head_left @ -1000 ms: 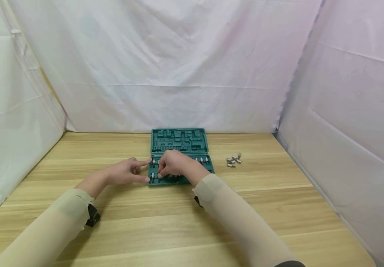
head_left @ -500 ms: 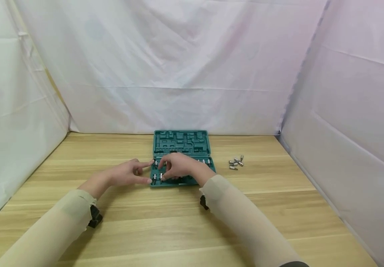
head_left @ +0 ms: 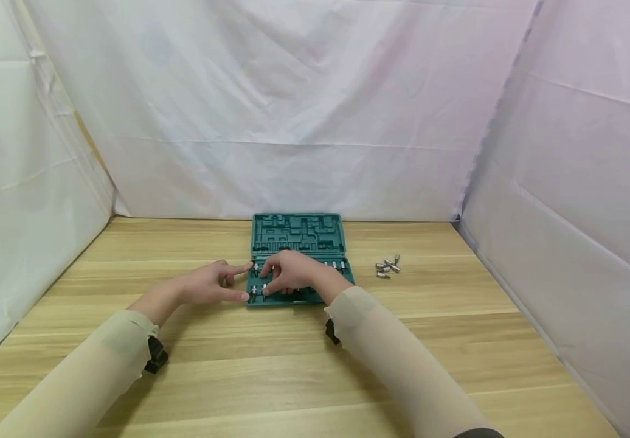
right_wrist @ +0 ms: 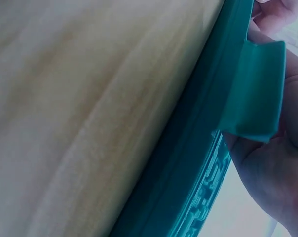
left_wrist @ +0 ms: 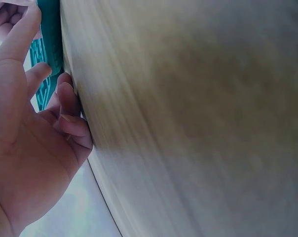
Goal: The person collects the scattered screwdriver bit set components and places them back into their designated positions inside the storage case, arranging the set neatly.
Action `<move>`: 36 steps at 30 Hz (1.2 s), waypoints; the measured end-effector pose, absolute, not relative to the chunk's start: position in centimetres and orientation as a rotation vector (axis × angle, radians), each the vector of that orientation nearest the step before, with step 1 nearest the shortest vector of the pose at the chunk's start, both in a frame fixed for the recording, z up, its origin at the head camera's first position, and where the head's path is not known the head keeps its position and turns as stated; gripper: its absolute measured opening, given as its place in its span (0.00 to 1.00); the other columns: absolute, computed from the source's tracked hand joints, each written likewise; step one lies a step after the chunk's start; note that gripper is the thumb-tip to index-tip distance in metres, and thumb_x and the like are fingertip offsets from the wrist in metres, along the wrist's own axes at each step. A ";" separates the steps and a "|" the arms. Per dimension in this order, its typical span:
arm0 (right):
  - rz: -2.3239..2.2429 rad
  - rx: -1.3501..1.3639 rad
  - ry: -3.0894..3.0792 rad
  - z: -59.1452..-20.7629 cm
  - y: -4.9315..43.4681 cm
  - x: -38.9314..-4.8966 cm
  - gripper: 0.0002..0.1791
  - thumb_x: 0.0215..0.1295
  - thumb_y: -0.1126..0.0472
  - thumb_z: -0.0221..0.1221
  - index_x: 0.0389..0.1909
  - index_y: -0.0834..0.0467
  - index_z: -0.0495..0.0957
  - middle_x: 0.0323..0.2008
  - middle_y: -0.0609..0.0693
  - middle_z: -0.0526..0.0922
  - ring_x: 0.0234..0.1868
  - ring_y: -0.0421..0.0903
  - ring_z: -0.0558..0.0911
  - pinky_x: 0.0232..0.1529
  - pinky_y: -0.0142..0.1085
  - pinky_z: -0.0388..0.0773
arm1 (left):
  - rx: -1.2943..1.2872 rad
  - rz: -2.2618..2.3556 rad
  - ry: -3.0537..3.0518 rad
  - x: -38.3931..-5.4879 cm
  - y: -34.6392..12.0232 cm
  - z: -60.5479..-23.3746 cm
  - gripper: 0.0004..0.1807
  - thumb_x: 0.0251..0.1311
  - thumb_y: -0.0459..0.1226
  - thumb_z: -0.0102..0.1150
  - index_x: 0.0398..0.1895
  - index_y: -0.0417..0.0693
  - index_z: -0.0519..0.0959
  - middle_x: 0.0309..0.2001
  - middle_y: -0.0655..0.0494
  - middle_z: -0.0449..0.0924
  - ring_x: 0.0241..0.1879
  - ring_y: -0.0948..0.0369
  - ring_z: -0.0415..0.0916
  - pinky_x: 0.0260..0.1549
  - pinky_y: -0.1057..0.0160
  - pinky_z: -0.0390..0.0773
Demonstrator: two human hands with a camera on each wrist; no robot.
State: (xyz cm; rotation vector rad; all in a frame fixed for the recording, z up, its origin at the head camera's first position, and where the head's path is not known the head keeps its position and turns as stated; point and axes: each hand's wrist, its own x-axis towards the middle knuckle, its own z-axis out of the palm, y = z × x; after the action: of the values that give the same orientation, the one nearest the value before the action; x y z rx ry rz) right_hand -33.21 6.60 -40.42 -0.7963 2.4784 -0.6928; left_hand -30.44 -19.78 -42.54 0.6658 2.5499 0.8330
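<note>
A green molded case (head_left: 297, 233) lies unfolded on the table, with silver-and-black bit sockets (head_left: 254, 292) in its near half. At its left edge my left hand (head_left: 201, 285) rests with forefinger and thumb extended, steadying the corners; the left wrist view shows the other fingers loosely bent beside the case wall (left_wrist: 51, 34). My right hand (head_left: 297, 271) reaches over the near half. Its thumb touches a bit socket (head_left: 264, 289) in the front row, second from the left, while the forefinger stands apart from the thumb. This hand hides much of the near half.
Several loose bit sockets (head_left: 388, 266) lie in a small heap on the wooden table (head_left: 446, 328), right of the case. A latch tab (right_wrist: 255, 94) juts from the case's front side. White cloth (head_left: 293, 121) hangs behind and on both sides.
A second ago my right thumb and forefinger pinched the front-row bit socket; they have since parted, and the thumb now lies on it. My left hand has kept its place at the case.
</note>
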 end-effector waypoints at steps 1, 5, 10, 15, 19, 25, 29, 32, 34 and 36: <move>-0.697 -0.788 2.470 -40.4 6.7 -33.2 0.20 0.73 0.52 0.74 0.62 0.51 0.86 0.35 0.48 0.89 0.32 0.46 0.87 0.38 0.38 0.85 | 0.661 0.836 2.547 -30.4 -19.8 -42.6 0.49 0.72 0.57 0.71 0.89 0.54 0.60 0.48 0.47 0.73 0.45 0.54 0.70 0.42 0.55 0.72; -0.666 -0.807 2.474 -40.5 7.0 -33.4 0.21 0.73 0.49 0.74 0.63 0.47 0.87 0.42 0.46 0.87 0.36 0.42 0.84 0.42 0.37 0.82 | 0.654 0.848 2.531 -30.2 -19.7 -42.9 0.49 0.72 0.56 0.71 0.89 0.54 0.60 0.48 0.46 0.73 0.44 0.54 0.71 0.42 0.55 0.72; -0.638 -0.839 2.500 -41.0 7.1 -33.8 0.20 0.72 0.45 0.73 0.62 0.44 0.88 0.52 0.44 0.86 0.44 0.41 0.83 0.48 0.39 0.82 | 0.664 0.854 2.528 -29.9 -19.6 -42.9 0.48 0.73 0.55 0.71 0.89 0.52 0.60 0.49 0.46 0.74 0.44 0.55 0.71 0.42 0.55 0.72; -0.643 -0.817 2.509 -41.1 6.5 -34.0 0.18 0.72 0.45 0.74 0.59 0.43 0.88 0.57 0.46 0.85 0.47 0.42 0.83 0.51 0.41 0.81 | 0.676 0.856 2.527 -29.8 -19.8 -42.8 0.48 0.73 0.55 0.71 0.89 0.51 0.60 0.49 0.46 0.74 0.44 0.55 0.71 0.42 0.55 0.73; -0.615 -0.799 2.506 -41.1 6.0 -34.1 0.18 0.72 0.44 0.73 0.59 0.42 0.87 0.64 0.47 0.84 0.52 0.44 0.82 0.55 0.43 0.81 | 0.670 0.859 2.522 -29.8 -20.2 -42.8 0.49 0.73 0.55 0.70 0.89 0.50 0.59 0.49 0.46 0.73 0.44 0.55 0.71 0.42 0.55 0.73; -0.560 -0.777 2.512 -40.8 5.6 -34.5 0.18 0.74 0.44 0.71 0.61 0.40 0.86 0.72 0.48 0.80 0.55 0.45 0.81 0.60 0.46 0.81 | 0.664 0.853 2.534 -30.2 -20.3 -42.6 0.49 0.73 0.56 0.70 0.89 0.53 0.59 0.49 0.46 0.73 0.44 0.54 0.70 0.42 0.55 0.72; -0.536 -0.768 2.505 -40.5 5.7 -34.4 0.18 0.75 0.45 0.70 0.62 0.41 0.85 0.72 0.48 0.80 0.54 0.45 0.81 0.59 0.46 0.80 | 0.677 0.838 2.528 -30.4 -20.2 -42.5 0.49 0.73 0.57 0.70 0.89 0.52 0.59 0.49 0.46 0.73 0.44 0.54 0.70 0.42 0.56 0.72; -0.523 -0.767 2.508 -40.3 5.7 -34.3 0.18 0.76 0.45 0.70 0.62 0.41 0.84 0.70 0.49 0.80 0.52 0.46 0.81 0.58 0.46 0.80 | 0.669 0.841 2.522 -30.5 -20.1 -42.5 0.49 0.73 0.57 0.70 0.89 0.53 0.59 0.49 0.46 0.73 0.44 0.54 0.70 0.42 0.56 0.72; -0.508 -0.765 2.514 -40.2 5.7 -34.3 0.17 0.76 0.45 0.69 0.61 0.41 0.84 0.69 0.48 0.81 0.52 0.47 0.81 0.58 0.46 0.80 | 0.673 0.843 2.519 -30.5 -20.0 -42.4 0.49 0.73 0.57 0.70 0.89 0.52 0.58 0.49 0.46 0.73 0.44 0.54 0.70 0.41 0.57 0.72; -0.484 -0.759 2.520 -40.1 5.6 -34.2 0.16 0.76 0.44 0.69 0.60 0.40 0.83 0.68 0.48 0.81 0.53 0.47 0.80 0.58 0.46 0.79 | 0.670 0.842 2.518 -30.5 -19.9 -42.2 0.49 0.73 0.56 0.70 0.89 0.52 0.58 0.49 0.46 0.72 0.44 0.54 0.69 0.41 0.57 0.71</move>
State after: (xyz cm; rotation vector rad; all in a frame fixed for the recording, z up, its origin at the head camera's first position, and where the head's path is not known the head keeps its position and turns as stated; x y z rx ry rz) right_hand -34.25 5.59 -40.07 -0.7586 2.5204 -0.4836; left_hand -30.52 -19.90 -42.23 0.6699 2.5182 0.8417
